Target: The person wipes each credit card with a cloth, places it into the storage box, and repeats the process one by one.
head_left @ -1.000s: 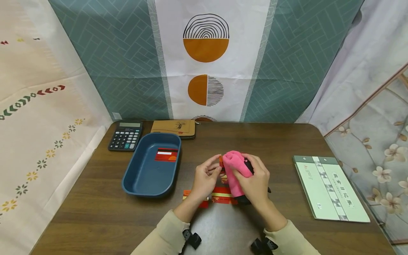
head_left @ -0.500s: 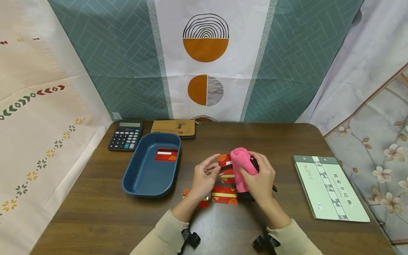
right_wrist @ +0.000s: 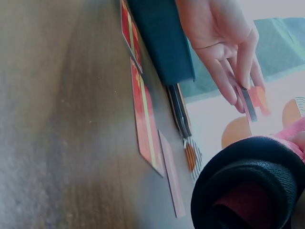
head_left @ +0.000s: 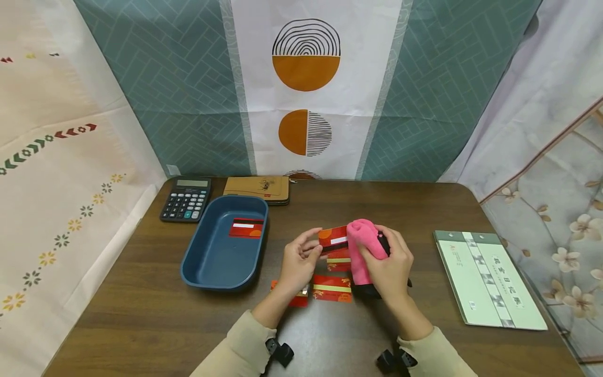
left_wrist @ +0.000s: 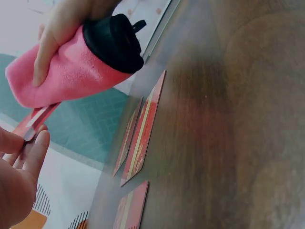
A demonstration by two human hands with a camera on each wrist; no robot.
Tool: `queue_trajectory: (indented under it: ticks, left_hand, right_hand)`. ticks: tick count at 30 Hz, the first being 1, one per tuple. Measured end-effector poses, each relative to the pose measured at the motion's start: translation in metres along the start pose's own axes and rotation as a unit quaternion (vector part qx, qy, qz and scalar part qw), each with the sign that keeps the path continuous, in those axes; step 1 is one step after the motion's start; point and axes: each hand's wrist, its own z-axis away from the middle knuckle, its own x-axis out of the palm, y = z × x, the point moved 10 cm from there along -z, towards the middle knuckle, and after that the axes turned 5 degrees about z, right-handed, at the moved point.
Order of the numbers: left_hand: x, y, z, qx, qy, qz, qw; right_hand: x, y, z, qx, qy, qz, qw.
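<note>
Between the thumb and fingers of my left hand (head_left: 298,264) is a red bank card (head_left: 332,239) with a dark stripe and a white strip, held off the table. My right hand (head_left: 392,267) grips a fleecy pink cloth (head_left: 360,250), whose edge overlaps the card's right end. Below the cloth shows a black, leathery, rounded thing (left_wrist: 110,45) with a small tab; its kind is unclear. In the right wrist view its end appears as a dark ring. Beneath the hands lie red cards (head_left: 332,296) with a gold band, one partly hidden by my left wrist.
A blue plastic tray (head_left: 189,269) left of the hands holds another red card (head_left: 247,229). Behind it are a calculator (head_left: 186,200) and a tan notebook stack (head_left: 256,187). A pale green booklet (head_left: 490,280) lies on the wooden table (head_left: 155,330) at right.
My right hand has moved right with the pink cloth, uncovering more of the bank card. My left hand keeps hold of the card, shifting slightly left.
</note>
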Motion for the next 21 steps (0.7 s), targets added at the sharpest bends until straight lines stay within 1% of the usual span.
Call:
queue_trajectory:
  ticks: [3,7,11,14,17,21]
  left_hand:
    - [0.002,0.000,0.000,0.000,-0.004,-0.001,1.0000]
    - [0.010,-0.001,0.000,0.007,-0.018,-0.010,0.9998]
    - [0.012,0.000,0.001,0.019,-0.014,-0.024,0.9994]
    - [0.010,0.002,0.001,0.023,-0.007,-0.021,0.9995]
    - [0.004,0.005,0.001,0.019,0.004,-0.020,0.9996]
    - [-0.008,0.010,0.003,0.012,0.036,-0.045,0.9983]
  right_hand:
    - [0.004,-0.006,0.001,-0.010,-0.005,-0.005,1.000]
    - [0.016,-0.023,0.008,-0.028,-0.022,-0.029,0.999]
    - [0.021,-0.034,0.014,-0.032,-0.032,-0.044,0.998]
    - [0.017,-0.030,0.012,-0.028,-0.027,-0.034,0.999]
    - [0.010,-0.019,0.008,-0.019,-0.017,-0.013,1.000]
    - [0.000,-0.002,0.003,0.002,-0.006,0.007,1.000]
